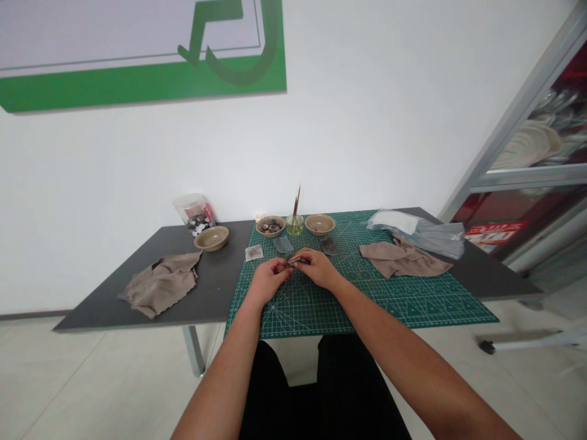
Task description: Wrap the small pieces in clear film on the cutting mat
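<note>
Forearms [229,360] reach over a green mat [389,299]. Left hand [266,282] pinches a small dark item [299,261]; behind sits a bowl [270,235] of dark pieces [270,226]. Right hand [320,269] grips it too, before a near-empty bowl [320,232]. Handling looks early, most pieces left.

Three bowls: one bowl [211,245] beyond and left of the left hand [268,282], a second bowl [271,234] straight beyond it, a third bowl [320,231] beyond the right hand [318,267]. Two cloths: one cloth [161,285] left of the left hand, another cloth [398,259] right of the right hand. Three squares just beyond the hands: a white square [254,252], a grey square [283,245], a dark square [328,246]. One jar [295,227] beyond the hands, one mat [302,305] under them. At least one piece [299,261] between them.
</note>
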Demonstrator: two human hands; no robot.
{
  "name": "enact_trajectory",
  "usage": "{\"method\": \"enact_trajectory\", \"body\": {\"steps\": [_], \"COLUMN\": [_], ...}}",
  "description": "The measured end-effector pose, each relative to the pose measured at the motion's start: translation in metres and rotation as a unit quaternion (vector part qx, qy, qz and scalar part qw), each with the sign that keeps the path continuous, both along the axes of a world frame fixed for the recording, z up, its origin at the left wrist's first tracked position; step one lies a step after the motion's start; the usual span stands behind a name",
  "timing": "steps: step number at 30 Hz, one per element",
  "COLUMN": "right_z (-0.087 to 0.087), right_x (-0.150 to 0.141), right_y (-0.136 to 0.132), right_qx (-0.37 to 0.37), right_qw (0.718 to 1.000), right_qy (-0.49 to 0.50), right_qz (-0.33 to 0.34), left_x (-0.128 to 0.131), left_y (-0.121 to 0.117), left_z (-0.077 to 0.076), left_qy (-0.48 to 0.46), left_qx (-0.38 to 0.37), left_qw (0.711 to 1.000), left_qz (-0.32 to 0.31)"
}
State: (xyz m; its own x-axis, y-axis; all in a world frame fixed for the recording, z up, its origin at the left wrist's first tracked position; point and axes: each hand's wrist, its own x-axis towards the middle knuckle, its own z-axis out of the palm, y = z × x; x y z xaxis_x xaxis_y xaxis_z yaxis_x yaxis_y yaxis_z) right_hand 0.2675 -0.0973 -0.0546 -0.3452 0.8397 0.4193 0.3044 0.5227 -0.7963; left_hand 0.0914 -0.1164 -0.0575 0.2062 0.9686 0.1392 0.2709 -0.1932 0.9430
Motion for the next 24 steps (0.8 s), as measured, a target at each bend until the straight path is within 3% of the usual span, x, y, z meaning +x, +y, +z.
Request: {"method": "enact_trajectory", "body": {"steps": [7,12,20,24], "right_z": [-0.0079,-0.0076,-0.0070,-0.0047], "right_x": [0.0025,0.0041,0.0013,0.0017], "right_y": [0.0053,0.0066,0.0043,0.0013], "right_qx": [-0.075,-0.087,-0.156,-0.152], "right_qw": [0.997,0.994,0.977,0.978], "right_qy": [0.029,0.047,0.119,0.117], "right_qz": [0.020,0.050,0.087,0.087], "left_x": [-0.0006,0.0007,-0.0006,0.0000], "left_y": [-0.0011,-0.0023,-0.0020,-0.0040], "left_z": [-0.0018,0.0005,0.0016,0.0054], "left_qy": [0.021,0.033,-0.032,-0.029], "left_qx": [0.008,0.016,-0.021,-0.019], "left_qw": [1.000,0.999,0.999,0.999], "left_qz": [0.002,-0.012,-0.017,-0.025]}}
